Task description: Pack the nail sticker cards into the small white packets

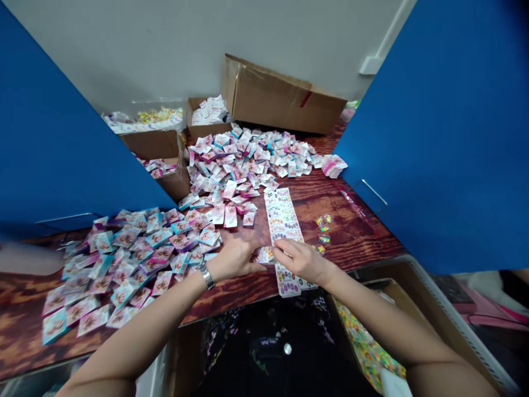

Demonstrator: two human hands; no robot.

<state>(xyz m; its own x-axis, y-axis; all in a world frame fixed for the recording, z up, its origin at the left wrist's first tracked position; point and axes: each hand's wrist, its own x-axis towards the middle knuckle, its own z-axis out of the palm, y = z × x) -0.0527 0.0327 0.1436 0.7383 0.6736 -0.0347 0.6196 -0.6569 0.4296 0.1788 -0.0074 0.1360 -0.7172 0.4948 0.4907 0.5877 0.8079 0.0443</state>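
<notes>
Close to the table's front edge, my left hand [239,258] is closed on the left end of a small printed box [263,255]. My right hand [301,259] pinches at the right end of that box, its fingers over the opening side. Beneath both hands lies a long white sticker sheet [285,215] with rows of small colourful round pictures. Just right of the sheet are a few small clear packets [324,221] with yellow and multicoloured contents. What is inside the box is hidden by my fingers.
Small pink, blue and purple boxes lie heaped at the left [136,253] and the back [252,157]. Cardboard boxes [285,99] stand behind. Blue partitions [438,138] flank the wooden table [314,193]. A bin of colourful packets [367,347] sits below right.
</notes>
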